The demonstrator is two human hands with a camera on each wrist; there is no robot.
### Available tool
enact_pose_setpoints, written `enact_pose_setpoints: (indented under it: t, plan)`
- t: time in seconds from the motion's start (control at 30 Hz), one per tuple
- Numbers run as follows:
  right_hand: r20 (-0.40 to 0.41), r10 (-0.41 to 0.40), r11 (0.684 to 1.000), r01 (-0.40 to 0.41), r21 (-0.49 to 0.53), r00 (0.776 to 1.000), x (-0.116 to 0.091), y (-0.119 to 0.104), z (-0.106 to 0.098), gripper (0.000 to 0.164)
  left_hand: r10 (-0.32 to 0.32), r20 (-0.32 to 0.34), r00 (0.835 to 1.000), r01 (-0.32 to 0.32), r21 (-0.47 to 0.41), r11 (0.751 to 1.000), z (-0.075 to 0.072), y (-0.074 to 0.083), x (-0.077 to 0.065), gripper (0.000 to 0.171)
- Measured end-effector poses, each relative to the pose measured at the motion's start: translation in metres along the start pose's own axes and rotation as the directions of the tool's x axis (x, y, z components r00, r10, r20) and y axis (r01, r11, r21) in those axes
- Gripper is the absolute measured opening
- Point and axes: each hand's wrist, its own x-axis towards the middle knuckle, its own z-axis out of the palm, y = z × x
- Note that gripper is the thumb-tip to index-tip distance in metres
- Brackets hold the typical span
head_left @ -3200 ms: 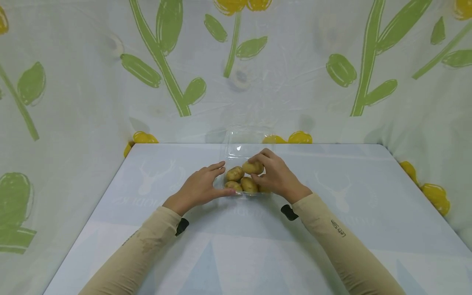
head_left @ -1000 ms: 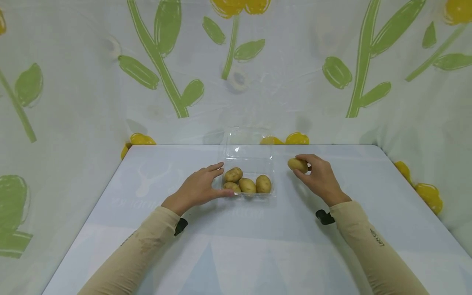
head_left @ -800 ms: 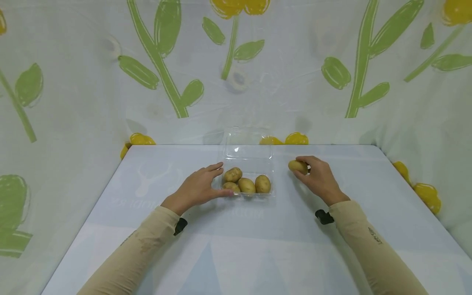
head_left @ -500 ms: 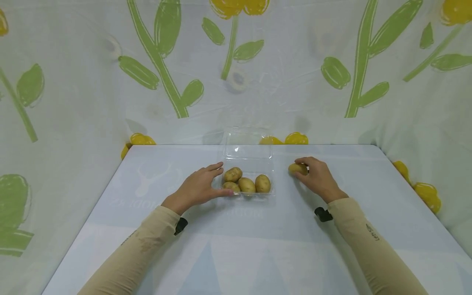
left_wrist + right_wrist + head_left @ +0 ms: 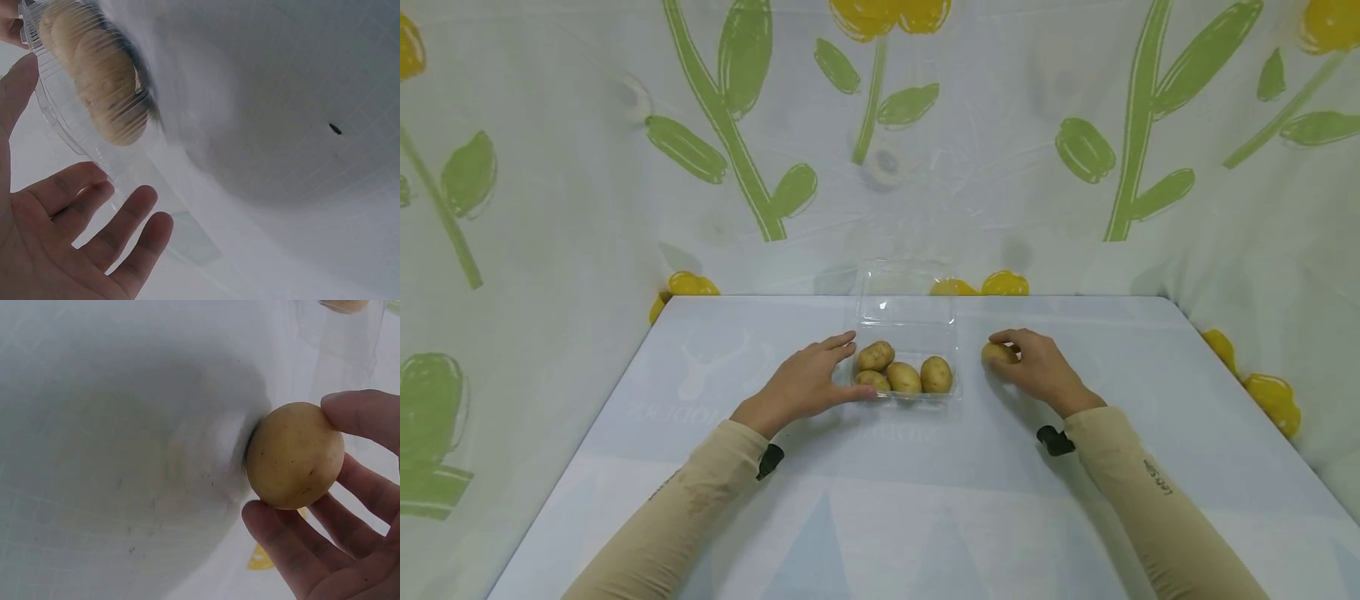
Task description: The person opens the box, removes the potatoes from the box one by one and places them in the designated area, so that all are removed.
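My right hand [image 5: 1037, 367] pinches a yellow-brown potato [image 5: 295, 456] between thumb and fingers, to the right of a clear plastic clamshell box [image 5: 957, 354]. The potato is low at the tabletop, its dark contact shadow right beside it in the right wrist view. Several more potatoes [image 5: 904, 377] lie inside the box, whose transparent lid [image 5: 907, 292] stands open at the back. My left hand [image 5: 801, 379] is spread at the box's left side, thumb [image 5: 22, 84] at the front rim and fingers mostly straight along the left edge.
The box stands on a pale table [image 5: 865, 517] with faint printed patterns. Behind the table's far edge hangs a white curtain [image 5: 970, 167] with green leaves and yellow flowers, which also closes in both sides.
The right hand lifted a potato out of the box and carried it right. Over the last half second it lowered the potato toward the near side. The left hand stayed at the box.
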Motion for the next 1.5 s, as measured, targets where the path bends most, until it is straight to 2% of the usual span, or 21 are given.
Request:
enact_pose_setpoints:
  t: [0.17,0.33,0.63,1.0,1.27,1.5]
  plan:
    - [0.007,0.012,1.000,-0.012,0.000,1.000,-0.0009,-0.0024,0.0008,0.038,0.006,-0.004,1.000,-0.006,0.003,1.000,0.0000,0.0011,-0.0005,0.094]
    - [-0.021,-0.006,1.000,0.006,-0.009,1.000,-0.0017,-0.0029,0.0005,0.037,0.009,-0.003,1.000,-0.009,-0.003,1.000,-0.0010,0.0026,-0.0015,0.093]
    - [-0.032,-0.023,0.996,0.020,-0.082,0.999,0.0012,-0.0012,-0.0009,0.035,0.008,-0.002,1.000,-0.008,-0.003,1.000,-0.0003,0.0019,-0.0001,0.094]
    - [-0.047,-0.019,0.998,0.016,-0.065,0.999,-0.0009,0.0010,0.0004,0.036,0.002,-0.004,1.000,-0.001,0.001,1.000,-0.0005,0.0018,-0.0010,0.093]
    - [-0.060,-0.054,0.997,0.050,-0.067,0.997,-0.0048,0.0007,-0.0037,0.038,-0.005,-0.002,1.000,0.005,0.001,1.000,-0.0009,0.0029,-0.0018,0.094]
    - [-0.066,-0.051,0.997,0.047,-0.056,0.997,-0.0069,-0.0011,-0.0086,0.038,-0.009,0.002,1.000,0.009,0.002,1.000,-0.0012,0.0042,-0.0021,0.094]
